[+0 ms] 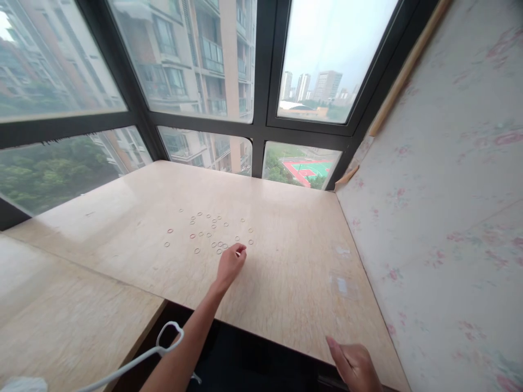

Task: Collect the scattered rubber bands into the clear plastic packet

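Several small thin rings (213, 226), mostly pale or greyish, lie scattered flat over the middle left of the stone-patterned ledge (286, 283). Two of them look reddish: a red ring (170, 231) on the left and another red ring (192, 236) nearer the middle. My left hand (232, 264) reaches over the ledge at the near right side of the scatter. Its thumb and fingers are drawn together, and anything between them is too small to see. At the lower right, my right hand (356, 363) is closed above the ledge's front edge, its thumb pointing up; the inside of the fist is hidden.
Dark-framed windows (261, 130) border the back and left of the ledge. A flowered wall (441, 228) rises on the right. Clear plastic packets (342, 286) lie near it. A white looped strip (170, 337) and a dark gap (253, 359) show in front.
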Motion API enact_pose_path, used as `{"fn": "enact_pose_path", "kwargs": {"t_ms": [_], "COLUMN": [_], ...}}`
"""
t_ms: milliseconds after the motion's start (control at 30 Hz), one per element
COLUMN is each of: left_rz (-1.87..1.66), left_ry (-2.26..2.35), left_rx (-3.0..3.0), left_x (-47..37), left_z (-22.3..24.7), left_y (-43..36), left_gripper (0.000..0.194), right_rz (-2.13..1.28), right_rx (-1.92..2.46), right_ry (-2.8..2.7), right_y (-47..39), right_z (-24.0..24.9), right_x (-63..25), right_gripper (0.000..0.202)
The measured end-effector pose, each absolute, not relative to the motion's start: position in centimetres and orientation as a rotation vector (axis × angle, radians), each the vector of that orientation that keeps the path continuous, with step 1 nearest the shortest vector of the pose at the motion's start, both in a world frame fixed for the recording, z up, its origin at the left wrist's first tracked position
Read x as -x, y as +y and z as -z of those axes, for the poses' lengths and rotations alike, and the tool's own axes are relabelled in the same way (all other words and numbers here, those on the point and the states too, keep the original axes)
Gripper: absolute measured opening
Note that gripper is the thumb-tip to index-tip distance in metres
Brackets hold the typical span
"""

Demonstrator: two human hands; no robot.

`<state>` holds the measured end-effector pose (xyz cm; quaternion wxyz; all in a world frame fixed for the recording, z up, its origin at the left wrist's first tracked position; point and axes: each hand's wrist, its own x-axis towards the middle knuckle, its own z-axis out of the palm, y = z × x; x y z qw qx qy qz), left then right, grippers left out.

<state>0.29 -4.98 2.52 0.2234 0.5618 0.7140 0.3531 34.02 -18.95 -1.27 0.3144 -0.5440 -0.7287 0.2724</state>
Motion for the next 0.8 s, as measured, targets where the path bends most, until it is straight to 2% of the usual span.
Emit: {"fn": "enact_pose_path", "kwargs": {"t_ms": [200,367,800], "left_rz": [-0.649,-0.430,-0.313], "left_ry": [2.296,2.265,2.056], "left_rx": [-1.673,-1.729,-1.614], "left_x": [6.4,9.9,15.1], "left_z": [-4.1,-5.1,-5.8], "left_y": [-3.6,-2.4,1.3], "left_gripper": [0.029,0.031,0.018], "right_rz": [-0.632,-0.709,-1.038], "right_rx": [1.336,1.374,1.530], "right_ry": [-2.056,-1.977,-1.598], "right_y": [-13.6,-13.7,-13.9], "right_z": [0.3,0.6,1.4], "right_x": [-30.3,-30.6,-31.1], "right_gripper": [0.057,0.055,0.055]}}
